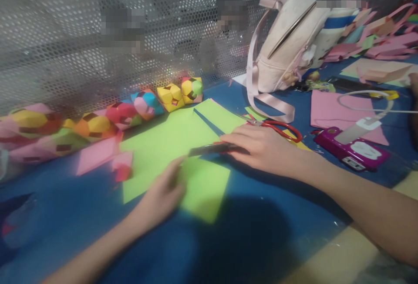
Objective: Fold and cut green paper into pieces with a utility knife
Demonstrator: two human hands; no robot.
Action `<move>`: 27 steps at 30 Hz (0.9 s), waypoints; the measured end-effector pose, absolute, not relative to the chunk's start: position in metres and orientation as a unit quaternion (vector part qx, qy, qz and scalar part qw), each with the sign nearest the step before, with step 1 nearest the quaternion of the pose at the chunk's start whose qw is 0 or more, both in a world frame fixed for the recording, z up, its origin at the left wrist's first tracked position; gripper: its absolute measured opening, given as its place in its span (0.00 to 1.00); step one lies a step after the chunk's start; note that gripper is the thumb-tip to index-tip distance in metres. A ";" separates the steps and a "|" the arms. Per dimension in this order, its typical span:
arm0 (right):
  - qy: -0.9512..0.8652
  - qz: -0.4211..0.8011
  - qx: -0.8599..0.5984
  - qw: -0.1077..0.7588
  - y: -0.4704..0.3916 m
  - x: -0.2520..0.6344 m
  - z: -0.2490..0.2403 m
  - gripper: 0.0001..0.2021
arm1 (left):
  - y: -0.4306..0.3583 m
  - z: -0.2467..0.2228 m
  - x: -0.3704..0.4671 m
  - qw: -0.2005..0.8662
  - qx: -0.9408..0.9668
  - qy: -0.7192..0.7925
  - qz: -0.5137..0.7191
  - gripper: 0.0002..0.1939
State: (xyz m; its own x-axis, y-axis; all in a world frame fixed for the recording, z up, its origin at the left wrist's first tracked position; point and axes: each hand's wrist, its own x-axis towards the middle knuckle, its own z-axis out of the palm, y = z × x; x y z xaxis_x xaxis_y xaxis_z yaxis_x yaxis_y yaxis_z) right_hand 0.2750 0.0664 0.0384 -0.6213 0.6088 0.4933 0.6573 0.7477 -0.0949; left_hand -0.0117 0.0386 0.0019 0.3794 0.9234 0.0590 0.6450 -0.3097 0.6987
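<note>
A small green paper square [209, 184] has its left edge at my left hand [168, 190], which is blurred, its fingers closed on the paper. My right hand [250, 145] reaches in from the right, its fingers closed over one end of a slim dark tool [209, 149] with red bits near the fingers; its exact kind is too blurred to make out. The tool's other end lies close to my left fingertips. Beneath and behind are larger bright green sheets [156, 140]. Red-handled scissors [281, 129] lie just beyond my right wrist.
Multicoloured folded paper balls [120, 116] line the perforated metal screen [183, 27]. Pink paper pieces [98, 153] lie left. To the right are a pale pink backpack [287, 49], a purple power bank [351, 149] with a cable, and pink sheets [339, 112] on the blue table [146, 249].
</note>
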 end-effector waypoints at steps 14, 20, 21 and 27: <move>-0.923 -0.032 -0.326 0.202 0.076 0.286 0.033 0.11 | 0.038 0.013 -0.007 0.328 0.764 0.507 0.228 0.29; -0.930 0.017 -0.324 0.174 0.082 0.293 0.030 0.13 | 0.042 0.015 -0.010 0.324 0.777 0.487 0.232 0.30; -0.931 0.023 -0.323 0.169 0.083 0.293 0.031 0.13 | 0.044 0.014 -0.011 0.318 0.780 0.489 0.228 0.30; -0.935 0.052 -0.324 0.135 0.085 0.295 0.035 0.14 | 0.052 0.018 -0.017 0.272 0.807 0.483 0.204 0.28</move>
State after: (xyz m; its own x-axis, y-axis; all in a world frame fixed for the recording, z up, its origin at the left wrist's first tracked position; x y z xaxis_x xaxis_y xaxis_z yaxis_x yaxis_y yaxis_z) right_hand 0.2948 0.0849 0.0347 -0.7533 0.6202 0.2188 0.5919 0.7844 -0.1853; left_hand -0.0171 0.0518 0.0183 0.4499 0.8906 0.0668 0.6690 -0.3856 0.6354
